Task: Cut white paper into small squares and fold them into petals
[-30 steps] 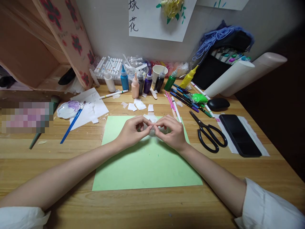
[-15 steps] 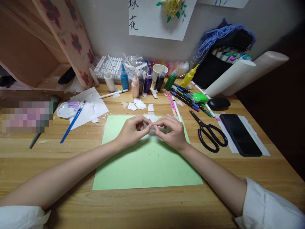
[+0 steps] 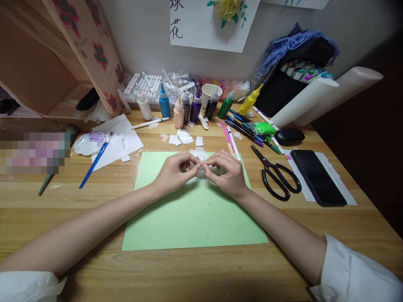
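My left hand [image 3: 179, 171] and my right hand [image 3: 227, 173] meet fingertip to fingertip above the top part of a green sheet of paper [image 3: 195, 222]. Thumb and forefinger of each are pinched together. Whatever lies between the fingertips is too small to make out. Behind and below the fingers is a whitish, partly see-through thing [image 3: 199, 173], mostly hidden by the hands. Just beyond them lie small white paper pieces [image 3: 184, 136].
Black-handled scissors [image 3: 275, 174] and a phone [image 3: 317, 178] lie at the right. Paint bottles [image 3: 178, 112], a paper cup [image 3: 210, 94] and several pens [image 3: 244, 129] stand or lie behind. At left are a paint palette [image 3: 85, 147] and a blue brush [image 3: 96, 161].
Almost nothing differs. Both hands keep the same pinch in the same place, with at most a tiny shift of the fingertips.
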Demonstrator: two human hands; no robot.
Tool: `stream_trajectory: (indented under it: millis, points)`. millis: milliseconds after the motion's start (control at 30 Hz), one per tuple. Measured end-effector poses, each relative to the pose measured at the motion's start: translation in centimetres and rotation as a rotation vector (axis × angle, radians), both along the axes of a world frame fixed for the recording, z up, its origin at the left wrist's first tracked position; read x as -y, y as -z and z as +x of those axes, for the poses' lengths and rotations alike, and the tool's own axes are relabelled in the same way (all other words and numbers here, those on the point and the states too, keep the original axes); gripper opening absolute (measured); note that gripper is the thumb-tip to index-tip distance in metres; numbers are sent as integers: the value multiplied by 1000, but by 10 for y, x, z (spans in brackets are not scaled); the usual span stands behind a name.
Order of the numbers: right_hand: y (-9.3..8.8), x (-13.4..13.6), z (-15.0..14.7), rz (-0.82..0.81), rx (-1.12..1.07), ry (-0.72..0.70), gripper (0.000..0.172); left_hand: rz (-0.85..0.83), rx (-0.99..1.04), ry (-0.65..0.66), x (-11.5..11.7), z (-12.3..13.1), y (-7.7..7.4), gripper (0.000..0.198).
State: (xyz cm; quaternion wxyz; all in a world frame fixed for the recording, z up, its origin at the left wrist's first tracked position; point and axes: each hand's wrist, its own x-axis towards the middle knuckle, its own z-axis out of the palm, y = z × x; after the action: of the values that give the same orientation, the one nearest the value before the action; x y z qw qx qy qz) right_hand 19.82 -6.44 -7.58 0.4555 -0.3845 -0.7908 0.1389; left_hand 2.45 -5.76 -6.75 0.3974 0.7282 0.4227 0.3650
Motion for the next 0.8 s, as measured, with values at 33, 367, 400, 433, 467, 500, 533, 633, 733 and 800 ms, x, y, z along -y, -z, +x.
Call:
stream_trajectory:
  millis: [33, 367, 400, 433, 467, 500, 533, 633, 733, 800]
  points:
    - [0, 0, 0, 0, 0, 2, 8, -2, 1, 1, 0, 0, 0, 15]
    - [-1, -1, 0, -3, -10, 8, 9, 6, 13, -15, 2, 1, -1, 11]
    - [-1, 0, 0, -4, -11, 9, 9, 9, 13, -15, 2, 2, -1, 11]
    - [-1, 0, 0, -3, -11, 10, 9, 12, 12, -15, 2, 2, 0, 11]
    - [-1, 0, 0, -1, -12, 10, 9, 15, 11, -16, 2, 2, 0, 10]
    - [-1, 0, 0, 1, -13, 11, 9, 18, 9, -16, 2, 2, 0, 10]
    - [-1, 0, 0, 4, -13, 10, 8, 22, 9, -17, 2, 2, 0, 10]
    - [0, -1, 0, 7, -9, 7, 8, 28, 4, -17, 2, 1, 1, 10]
    - [0, -1, 0, 6, -5, 8, 8, 31, -1, -18, 2, 0, 0, 10]
    - [0, 0, 0, 4, -7, 0, 6, 31, -3, -25, 2, 0, 0, 10]
